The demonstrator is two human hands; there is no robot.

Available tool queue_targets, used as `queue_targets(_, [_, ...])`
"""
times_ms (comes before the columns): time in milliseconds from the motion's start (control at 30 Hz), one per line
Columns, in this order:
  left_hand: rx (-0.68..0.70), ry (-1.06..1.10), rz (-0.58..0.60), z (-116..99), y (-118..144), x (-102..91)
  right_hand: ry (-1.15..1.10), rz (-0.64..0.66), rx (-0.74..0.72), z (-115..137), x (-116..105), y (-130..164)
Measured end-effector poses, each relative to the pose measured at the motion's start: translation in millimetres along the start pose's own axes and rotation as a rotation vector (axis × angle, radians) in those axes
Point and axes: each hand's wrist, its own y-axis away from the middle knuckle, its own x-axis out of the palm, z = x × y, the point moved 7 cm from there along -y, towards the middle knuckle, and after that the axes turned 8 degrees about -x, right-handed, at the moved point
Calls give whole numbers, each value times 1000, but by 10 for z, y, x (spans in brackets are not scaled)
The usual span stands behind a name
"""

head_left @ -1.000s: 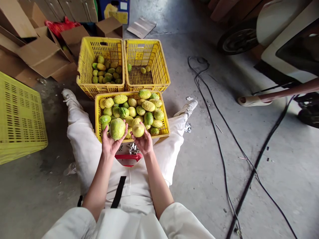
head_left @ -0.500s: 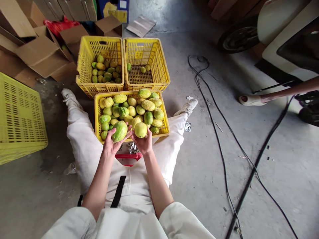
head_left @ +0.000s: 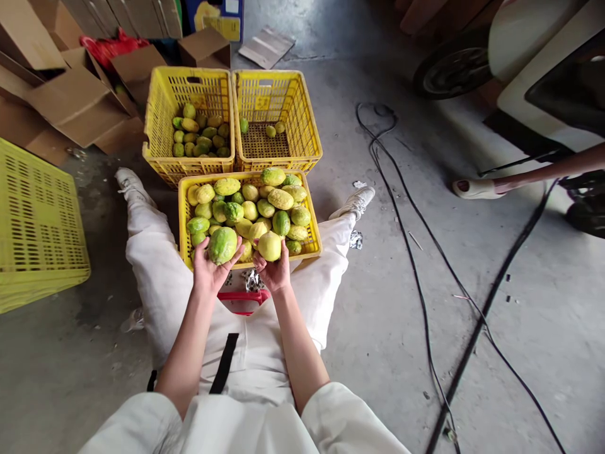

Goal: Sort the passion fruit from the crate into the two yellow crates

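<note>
In my left hand [head_left: 208, 270] rests a green passion fruit [head_left: 222, 246] with a yellowish tinge, fingers curled around its underside. My right hand [head_left: 276, 272] grips a rounder, yellower passion fruit [head_left: 269, 246] between thumb and fingers. Both fruits are held up over the near edge of a shallow yellow crate [head_left: 312, 247] between my legs. That crate is heaped with several passion fruits [head_left: 280, 200], green to yellow, some with wrinkled skin. The fingers behind each held fruit are partly hidden.
Beyond stand two deeper yellow crates: the left crate [head_left: 189, 165] holds several passion fruits, the right crate [head_left: 309, 126] three. A yellow-green crate [head_left: 42, 252] and cardboard boxes [head_left: 75, 104] lie left. Black cables [head_left: 416, 271] cross the floor; another person's foot [head_left: 479, 188] is at right.
The fruit in my left hand has turned more upright and shifted slightly left and up. My right hand's fruit has moved slightly right and turned. Both are still held.
</note>
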Motion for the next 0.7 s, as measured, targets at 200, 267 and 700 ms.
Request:
queue_targets(200, [-57, -29, 60, 17, -4, 6, -71, -8, -97, 57, -64, 9])
queue_targets(267, [-19, -75, 56, 25, -34, -7, -63, -2, -112, 68, -80, 19])
queue_targets(700, [46, -139, -33, 55, -131, -130, -139, -15, -69, 68, -64, 50])
